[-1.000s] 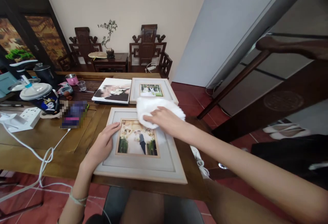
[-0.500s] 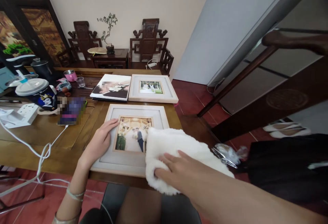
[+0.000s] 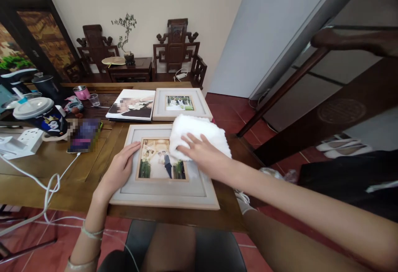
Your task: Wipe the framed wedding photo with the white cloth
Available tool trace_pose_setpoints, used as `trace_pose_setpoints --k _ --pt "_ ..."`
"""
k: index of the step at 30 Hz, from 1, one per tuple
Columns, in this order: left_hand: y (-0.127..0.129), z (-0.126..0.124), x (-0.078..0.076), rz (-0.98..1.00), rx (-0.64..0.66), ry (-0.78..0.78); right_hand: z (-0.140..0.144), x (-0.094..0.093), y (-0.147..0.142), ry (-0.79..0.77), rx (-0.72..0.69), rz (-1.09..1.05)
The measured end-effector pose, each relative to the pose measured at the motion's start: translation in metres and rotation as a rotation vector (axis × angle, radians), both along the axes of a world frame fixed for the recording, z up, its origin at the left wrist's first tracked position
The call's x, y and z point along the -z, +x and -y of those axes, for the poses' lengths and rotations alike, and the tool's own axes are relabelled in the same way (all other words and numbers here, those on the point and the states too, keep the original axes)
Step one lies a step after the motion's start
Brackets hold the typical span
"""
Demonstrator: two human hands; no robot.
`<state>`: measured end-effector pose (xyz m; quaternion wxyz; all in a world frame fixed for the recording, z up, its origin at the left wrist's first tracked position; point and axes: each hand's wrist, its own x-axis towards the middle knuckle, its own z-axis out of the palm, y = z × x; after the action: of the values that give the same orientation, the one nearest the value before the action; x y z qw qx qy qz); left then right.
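Head view: the right hand [image 3: 203, 155] presses flat, fingers spread, on a white cloth [image 3: 196, 136] over the upper right corner of a picture frame [image 3: 164, 168] at the tabletop's near edge. The left hand [image 3: 120, 171] lies open-palmed on the frame's left border.

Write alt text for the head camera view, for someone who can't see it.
A right hand presses a white cloth onto the upper right of a framed photo lying flat on a wooden table, while the left hand rests on the frame's left edge. Two more pictures lie behind it, and cups and cables lie to the left.
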<state>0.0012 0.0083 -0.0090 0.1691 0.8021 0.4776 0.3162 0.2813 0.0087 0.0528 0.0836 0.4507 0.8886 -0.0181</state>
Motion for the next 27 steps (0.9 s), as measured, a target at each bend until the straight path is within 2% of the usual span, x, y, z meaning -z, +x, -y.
trace_pose_setpoints --k 3,5,7,8,10,13,18,20,23,26,27 --pt "0.000 0.000 0.002 -0.045 -0.007 0.006 0.045 -0.007 -0.007 -0.143 -0.011 -0.007" --pt "0.000 0.000 0.003 -0.079 -0.010 0.016 0.071 -0.013 -0.008 -0.221 -0.142 -0.035" --pt "-0.001 -0.001 0.004 -0.104 -0.010 0.031 0.085 -0.018 -0.010 -0.241 -0.218 -0.071" --pt "-0.001 -0.001 0.005 -0.114 -0.007 0.038 0.086 -0.021 -0.011 -0.247 -0.210 -0.084" --pt "-0.002 -0.002 0.005 -0.132 0.005 0.035 0.079 -0.025 -0.015 -0.267 -0.139 -0.083" --pt "-0.003 -0.004 0.005 -0.142 0.029 0.024 0.049 -0.022 -0.018 -0.212 -0.045 -0.070" --pt "-0.002 -0.004 0.001 -0.124 0.037 0.000 -0.022 0.005 -0.007 0.073 -0.053 -0.054" --pt "-0.002 -0.004 0.001 -0.108 0.033 0.001 -0.038 0.015 -0.004 0.152 -0.078 -0.036" --pt "-0.002 -0.004 0.002 -0.094 0.025 0.009 -0.032 0.022 -0.010 0.155 -0.044 0.010" --pt "-0.002 -0.005 0.003 -0.094 0.014 0.002 0.008 0.020 -0.023 0.055 -0.009 0.042" --pt "-0.001 -0.005 0.003 -0.094 0.011 -0.001 0.025 0.018 -0.027 -0.068 -0.012 0.038"
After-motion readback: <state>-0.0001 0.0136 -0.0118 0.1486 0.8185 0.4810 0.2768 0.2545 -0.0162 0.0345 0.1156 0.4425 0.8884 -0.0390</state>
